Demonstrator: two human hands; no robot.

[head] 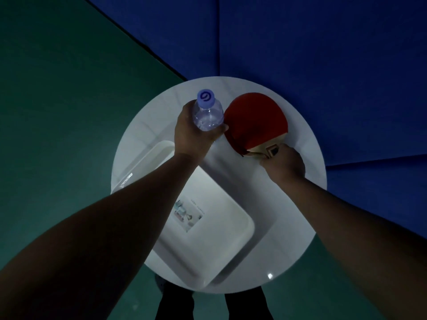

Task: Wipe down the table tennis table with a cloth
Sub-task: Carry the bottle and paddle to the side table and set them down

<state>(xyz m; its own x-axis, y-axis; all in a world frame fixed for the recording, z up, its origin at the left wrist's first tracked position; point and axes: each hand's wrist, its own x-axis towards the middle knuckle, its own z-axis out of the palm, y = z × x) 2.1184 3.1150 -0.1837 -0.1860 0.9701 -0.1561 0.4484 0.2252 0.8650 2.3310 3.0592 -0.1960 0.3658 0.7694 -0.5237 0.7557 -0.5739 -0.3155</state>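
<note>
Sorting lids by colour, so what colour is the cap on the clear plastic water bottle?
Pale purple cap with a darker swirl, clearest in the head view.

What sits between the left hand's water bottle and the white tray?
In the head view, only the left hand gripping the clear plastic bottle, then bare round white tabletop before the tray.

Round white table (300,181), white tray (221,245) on it, red paddle (256,118) beside

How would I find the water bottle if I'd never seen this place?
Look for the round white table. At its far side, the left hand grips a clear plastic bottle, just left of the red paddle. It's the only see-through thing, with a pale purple cap.
</note>
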